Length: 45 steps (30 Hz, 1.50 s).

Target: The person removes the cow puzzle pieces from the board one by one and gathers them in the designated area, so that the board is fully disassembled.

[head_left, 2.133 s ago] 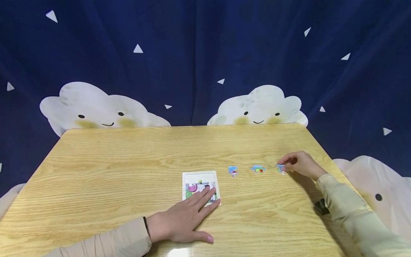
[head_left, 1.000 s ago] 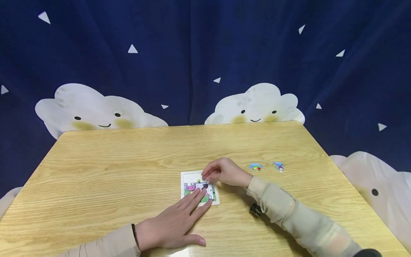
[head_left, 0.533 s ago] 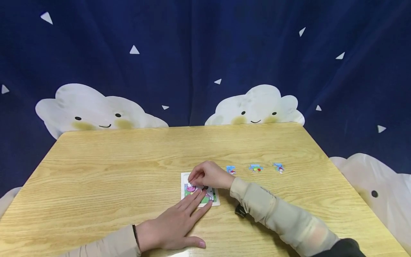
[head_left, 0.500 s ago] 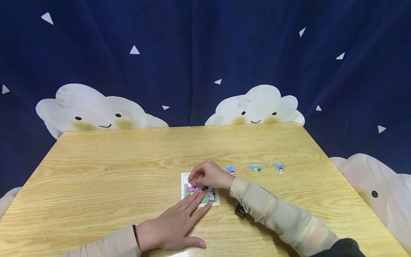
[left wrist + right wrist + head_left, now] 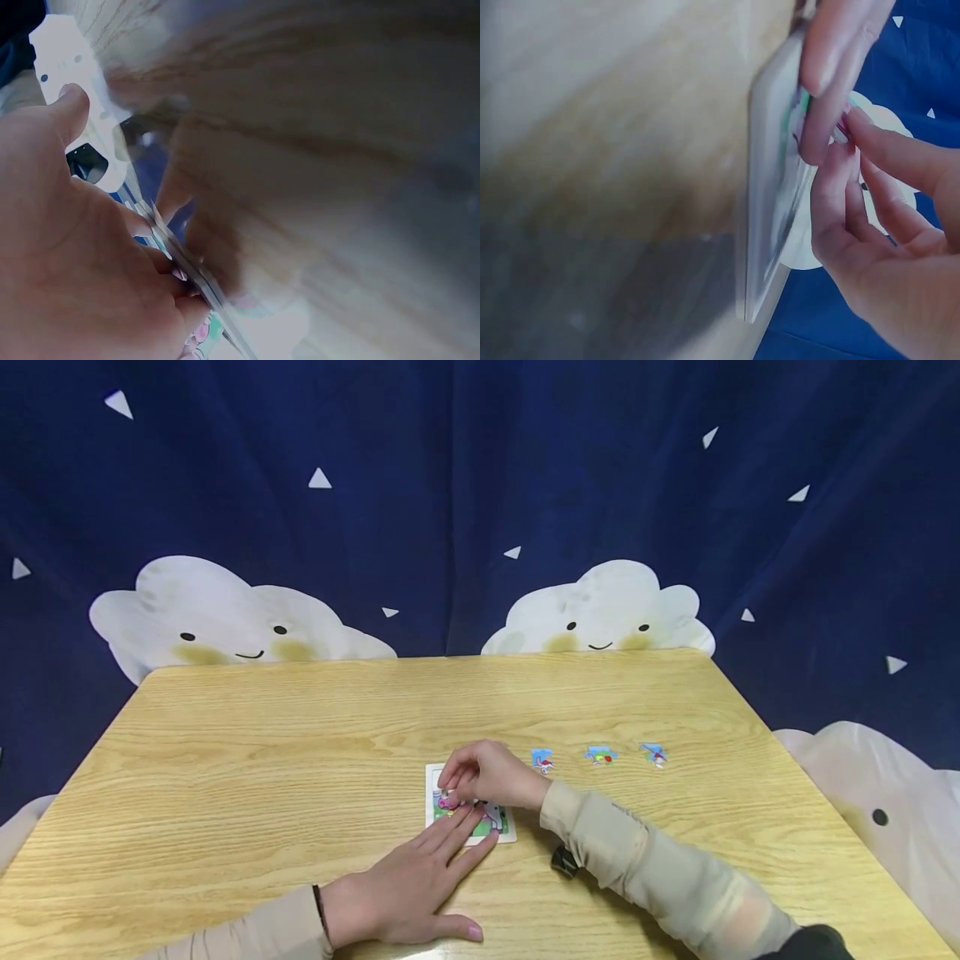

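A small square jigsaw puzzle (image 5: 492,840) with a white border and a cow picture lies on the table. The outstretched fingers of my left hand (image 5: 411,887) press on its near part, thumb spread on the wood. Over the puzzle's upper left bends my right hand (image 5: 487,774). Its thumb and fingers pinch a puzzle piece (image 5: 843,129) with pink on it, right by the cow's pink snout. My right hand hides much of the puzzle's top. Three loose blue-topped pieces lie in a row to the right: one (image 5: 542,761), a second (image 5: 601,756) and a third (image 5: 655,755).
The wooden table (image 5: 262,760) reaches back to a dark blue curtain (image 5: 450,485) printed with white clouds and triangles. A black device (image 5: 564,861) sits under the right wrist.
My right hand has left the farthest loose piece, moved left to the puzzle's top right, then on to its upper left, and pinches a piece there. The left hand keeps pressing the puzzle.
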### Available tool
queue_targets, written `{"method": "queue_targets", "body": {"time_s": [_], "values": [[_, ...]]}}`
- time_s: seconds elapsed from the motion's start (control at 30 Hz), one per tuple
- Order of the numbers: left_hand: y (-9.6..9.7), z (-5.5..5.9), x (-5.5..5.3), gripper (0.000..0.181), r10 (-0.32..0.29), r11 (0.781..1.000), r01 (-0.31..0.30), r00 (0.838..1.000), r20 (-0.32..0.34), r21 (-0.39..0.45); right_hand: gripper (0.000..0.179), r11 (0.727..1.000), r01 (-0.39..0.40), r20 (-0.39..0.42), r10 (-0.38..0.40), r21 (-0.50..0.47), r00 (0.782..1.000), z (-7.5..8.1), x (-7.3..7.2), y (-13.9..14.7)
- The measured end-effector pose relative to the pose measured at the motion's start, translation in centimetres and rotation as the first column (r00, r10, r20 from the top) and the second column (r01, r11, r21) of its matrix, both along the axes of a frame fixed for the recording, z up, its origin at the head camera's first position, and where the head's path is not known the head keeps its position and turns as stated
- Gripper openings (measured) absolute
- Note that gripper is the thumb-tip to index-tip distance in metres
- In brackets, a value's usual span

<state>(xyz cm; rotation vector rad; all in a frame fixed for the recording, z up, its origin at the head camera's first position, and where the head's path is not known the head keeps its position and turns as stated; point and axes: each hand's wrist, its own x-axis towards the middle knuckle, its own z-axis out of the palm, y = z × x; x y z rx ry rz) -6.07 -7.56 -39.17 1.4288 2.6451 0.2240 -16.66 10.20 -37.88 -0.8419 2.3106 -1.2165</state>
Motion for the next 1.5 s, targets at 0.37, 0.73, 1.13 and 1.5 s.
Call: {"method": "queue_targets", "body": {"time_s": [0.37, 0.73, 1.13, 1.5], "values": [[0.1, -0.2, -0.2, 0.092, -0.003, 1.000, 0.002, 0.999, -0.033, -0.023, 0.004, 0.999, 0.010, -0.070, -0.007, 0.034, 0.997, 0.0, 0.6, -0.3], [0.2, 0.3, -0.2, 0.092, 0.025, 1.000, -0.024, 0.999, 0.035, -0.019, 0.005, 0.998, 0.057, -0.152, -0.056, -0.001, 0.987, 1.3, -0.5, 2.5], [0.1, 0.4, 0.1, 0.093, 0.036, 0.999, -0.035, 0.996, 0.081, -0.018, 0.005, 0.982, 0.180, -0.097, -0.175, 0.054, 0.980, 0.6, -0.2, 9.3], [0.0, -0.5, -0.1, 0.092, 0.004, 1.000, -0.005, 1.000, -0.031, -0.024, 0.006, 0.973, 0.198, -0.158, -0.179, 0.117, 0.971, -0.5, 0.7, 11.9]]}}
